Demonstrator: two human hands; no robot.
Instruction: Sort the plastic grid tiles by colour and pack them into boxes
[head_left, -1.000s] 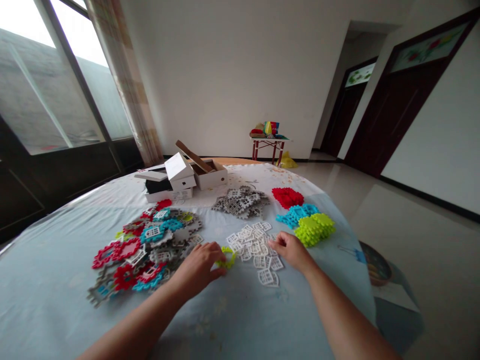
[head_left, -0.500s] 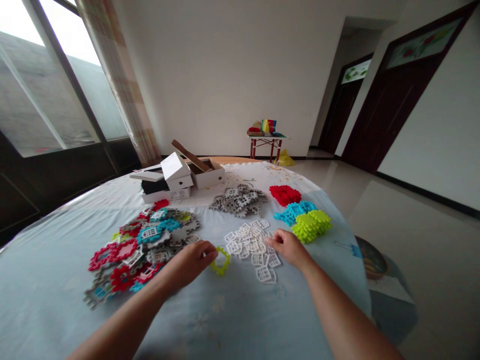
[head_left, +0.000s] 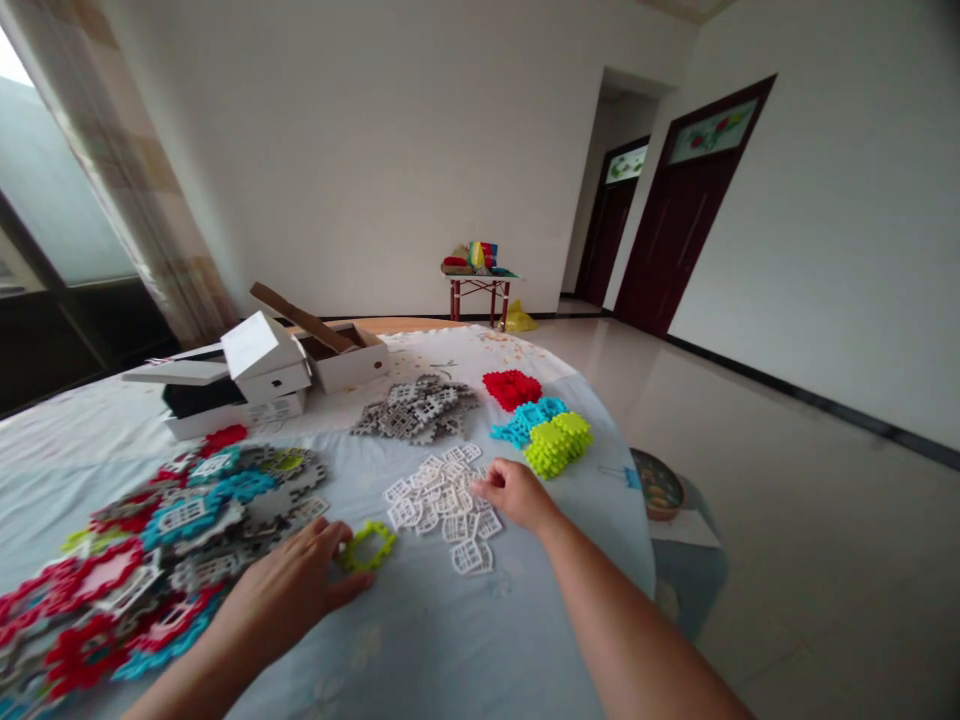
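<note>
My left hand (head_left: 304,570) is around the near left side of a lime-green gear-shaped ring (head_left: 369,548), thumb at its lower edge and fingers at its upper left; the ring is just above or on the cloth, I cannot tell which. Over the right side of a pile of white window-shaped plastic pieces (head_left: 435,495), my right hand (head_left: 514,490) is closed in a pinch; whatever lies between its fingertips is hidden. Left of my left hand spreads a mixed heap of interlocking pieces (head_left: 180,530) in red, blue, grey and green, some with white windows in them.
Beyond the white pile lies a grey pile (head_left: 416,408). Red (head_left: 511,388), blue (head_left: 525,420) and lime-green (head_left: 559,443) stacks sit at the right. White boxes (head_left: 270,365) stand at the back left. The round table's edge curves down on the right beside a stool (head_left: 675,530).
The view has swung right, so everything sits further left. My left hand has drawn a little nearer, its thumb and fingers now wider apart around the ring. My right hand stays by the white pile.
</note>
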